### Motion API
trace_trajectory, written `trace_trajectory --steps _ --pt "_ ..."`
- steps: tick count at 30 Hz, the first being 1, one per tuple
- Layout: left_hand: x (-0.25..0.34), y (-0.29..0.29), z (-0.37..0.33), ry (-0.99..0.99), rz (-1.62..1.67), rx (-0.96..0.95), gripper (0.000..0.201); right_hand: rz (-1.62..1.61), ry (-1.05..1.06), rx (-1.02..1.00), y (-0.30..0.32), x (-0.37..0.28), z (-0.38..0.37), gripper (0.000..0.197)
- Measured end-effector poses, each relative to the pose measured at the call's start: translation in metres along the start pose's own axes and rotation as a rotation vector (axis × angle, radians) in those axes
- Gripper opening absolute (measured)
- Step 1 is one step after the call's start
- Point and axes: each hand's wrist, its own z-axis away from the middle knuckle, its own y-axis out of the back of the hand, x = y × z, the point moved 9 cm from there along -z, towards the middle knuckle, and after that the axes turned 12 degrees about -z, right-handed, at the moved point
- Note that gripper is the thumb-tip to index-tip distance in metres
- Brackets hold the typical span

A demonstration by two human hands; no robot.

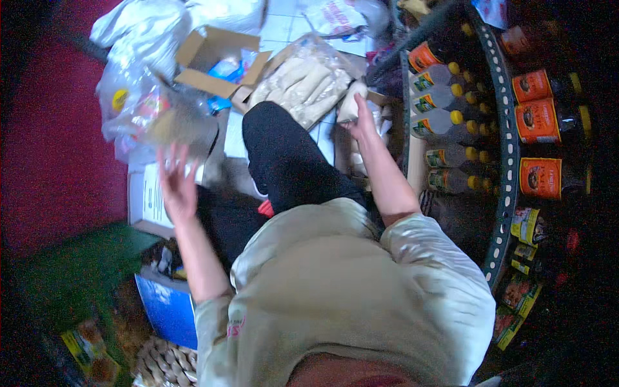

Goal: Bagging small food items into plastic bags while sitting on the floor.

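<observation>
My left hand is raised at the left with its fingers spread, slightly blurred, and nothing in it. Just beyond its fingertips is a see-through plastic bag with something tan inside, smeared by motion. My right hand grips a small white packet at the right. That packet is above a cardboard box holding white items, partly hidden by my forearm. To its left lies a large clear bag of long, pale packets.
An open cardboard box with blue packaging stands ahead. White sacks are piled at the far left. Along the right, a metal rack carries several yellow-capped bottles and orange-labelled jars. A blue box is behind my left elbow.
</observation>
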Motion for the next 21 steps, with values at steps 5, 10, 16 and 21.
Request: trace_trajectory --steps 5,10,16,21 --pt "-0.003 0.097 0.049 0.037 0.192 0.159 0.062 -0.24 -0.091 0.433 0.087 0.03 -0.024 0.043" --pt "-0.022 0.087 0.039 0.038 0.288 0.053 0.058 -0.188 0.076 0.797 0.217 0.002 -0.092 0.038" --pt "-0.024 0.09 0.036 0.109 0.213 0.139 0.059 0.542 0.001 0.653 0.133 -0.026 -0.09 0.033" --pt "-0.024 0.091 0.029 0.133 0.215 0.147 0.06 1.14 0.996 0.047 -0.047 -0.029 -0.027 0.048"
